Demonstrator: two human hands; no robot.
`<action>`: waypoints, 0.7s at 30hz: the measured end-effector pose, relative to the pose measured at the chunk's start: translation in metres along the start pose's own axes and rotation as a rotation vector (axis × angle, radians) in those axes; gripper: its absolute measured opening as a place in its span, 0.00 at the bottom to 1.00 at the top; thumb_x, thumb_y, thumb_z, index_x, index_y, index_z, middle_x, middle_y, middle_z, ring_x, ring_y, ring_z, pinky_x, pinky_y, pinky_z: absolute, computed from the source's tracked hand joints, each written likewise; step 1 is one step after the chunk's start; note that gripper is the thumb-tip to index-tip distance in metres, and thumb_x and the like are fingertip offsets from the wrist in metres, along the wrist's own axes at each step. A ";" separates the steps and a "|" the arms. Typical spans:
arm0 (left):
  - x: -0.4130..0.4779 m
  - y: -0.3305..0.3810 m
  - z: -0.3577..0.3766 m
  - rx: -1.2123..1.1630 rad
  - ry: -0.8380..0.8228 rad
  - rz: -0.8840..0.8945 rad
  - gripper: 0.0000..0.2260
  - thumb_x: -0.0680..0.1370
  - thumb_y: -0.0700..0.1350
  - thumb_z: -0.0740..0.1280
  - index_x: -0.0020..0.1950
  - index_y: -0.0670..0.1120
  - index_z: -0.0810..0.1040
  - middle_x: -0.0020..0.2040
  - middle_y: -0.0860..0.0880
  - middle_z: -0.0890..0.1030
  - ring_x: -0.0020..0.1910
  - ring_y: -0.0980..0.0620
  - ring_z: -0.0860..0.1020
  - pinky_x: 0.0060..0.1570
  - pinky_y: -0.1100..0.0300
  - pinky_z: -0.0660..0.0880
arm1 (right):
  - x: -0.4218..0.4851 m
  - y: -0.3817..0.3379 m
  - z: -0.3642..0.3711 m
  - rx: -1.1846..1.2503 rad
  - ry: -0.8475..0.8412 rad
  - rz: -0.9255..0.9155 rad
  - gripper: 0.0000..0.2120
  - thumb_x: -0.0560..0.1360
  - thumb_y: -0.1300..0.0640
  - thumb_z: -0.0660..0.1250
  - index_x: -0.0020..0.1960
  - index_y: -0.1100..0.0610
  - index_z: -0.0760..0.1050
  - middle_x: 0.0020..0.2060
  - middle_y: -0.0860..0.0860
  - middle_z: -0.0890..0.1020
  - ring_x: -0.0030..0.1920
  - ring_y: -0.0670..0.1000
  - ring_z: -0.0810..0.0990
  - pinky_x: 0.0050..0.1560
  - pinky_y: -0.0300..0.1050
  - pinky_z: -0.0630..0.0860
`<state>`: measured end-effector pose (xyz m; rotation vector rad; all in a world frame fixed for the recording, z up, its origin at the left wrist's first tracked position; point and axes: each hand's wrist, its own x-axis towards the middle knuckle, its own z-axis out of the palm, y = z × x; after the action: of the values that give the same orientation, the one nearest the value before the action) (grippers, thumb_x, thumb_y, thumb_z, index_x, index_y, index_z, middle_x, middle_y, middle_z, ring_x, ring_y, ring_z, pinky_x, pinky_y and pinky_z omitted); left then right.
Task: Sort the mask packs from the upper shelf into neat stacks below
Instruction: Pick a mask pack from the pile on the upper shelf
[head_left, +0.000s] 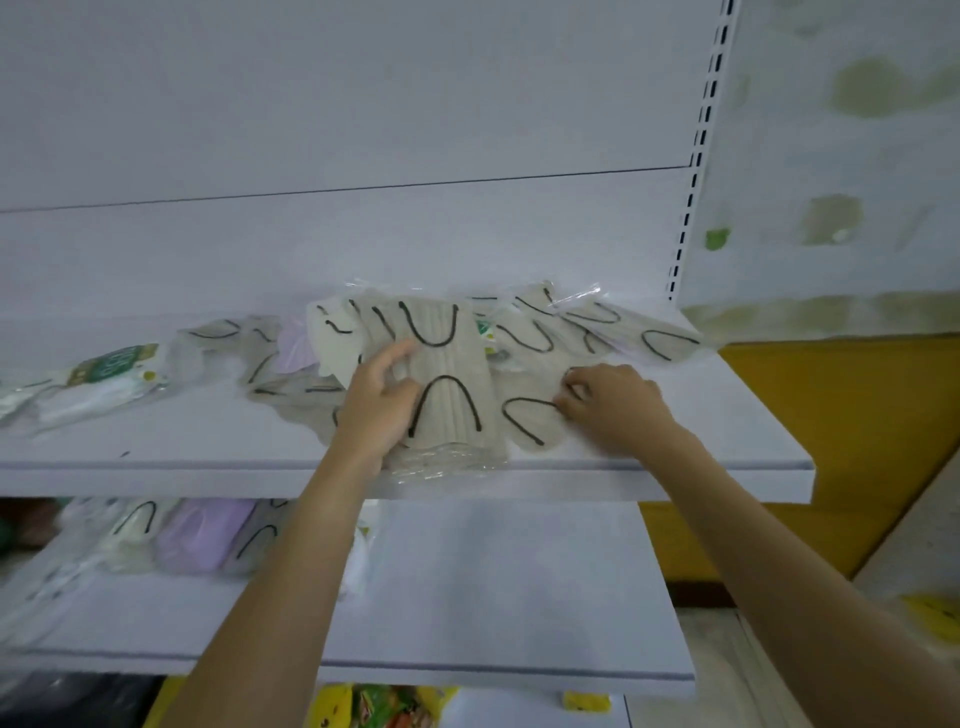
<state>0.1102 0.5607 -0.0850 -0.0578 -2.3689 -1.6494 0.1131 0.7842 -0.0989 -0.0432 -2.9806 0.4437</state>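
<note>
Mask packs (670, 343) litter the upper shelf (737, 441); my left hand (379, 402) grips a beige pack (449, 395), right hand (615, 408) pinches its neighbour (530, 423); slick overhanging wrappers could slide off.

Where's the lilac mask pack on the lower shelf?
Head view, left part of the white lower shelf: the lilac mask pack lies between a cream black-looped pack and a beige one.

no legible txt, mask pack label (111, 364) blurred
</note>
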 end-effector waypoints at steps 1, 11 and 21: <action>0.002 -0.001 0.000 0.014 0.021 -0.019 0.20 0.78 0.35 0.58 0.68 0.50 0.71 0.61 0.53 0.73 0.56 0.59 0.70 0.54 0.67 0.66 | -0.001 0.000 0.002 -0.011 0.074 -0.001 0.13 0.77 0.49 0.58 0.52 0.55 0.77 0.51 0.54 0.78 0.56 0.57 0.73 0.49 0.47 0.64; 0.010 -0.001 0.002 0.018 0.063 -0.016 0.18 0.78 0.39 0.59 0.67 0.48 0.73 0.39 0.49 0.69 0.34 0.57 0.69 0.36 0.66 0.67 | -0.011 -0.003 -0.013 0.447 0.236 0.051 0.05 0.75 0.57 0.62 0.48 0.56 0.76 0.47 0.51 0.79 0.47 0.50 0.75 0.46 0.42 0.70; 0.015 -0.002 -0.009 -0.045 0.115 -0.039 0.18 0.78 0.39 0.59 0.66 0.50 0.73 0.50 0.43 0.73 0.51 0.41 0.76 0.61 0.52 0.70 | 0.002 0.043 -0.055 0.725 0.299 0.260 0.03 0.73 0.61 0.67 0.45 0.60 0.77 0.37 0.52 0.77 0.38 0.51 0.75 0.45 0.47 0.76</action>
<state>0.0967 0.5498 -0.0805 0.0742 -2.2624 -1.6761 0.1188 0.8410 -0.0588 -0.3845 -2.3659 1.3732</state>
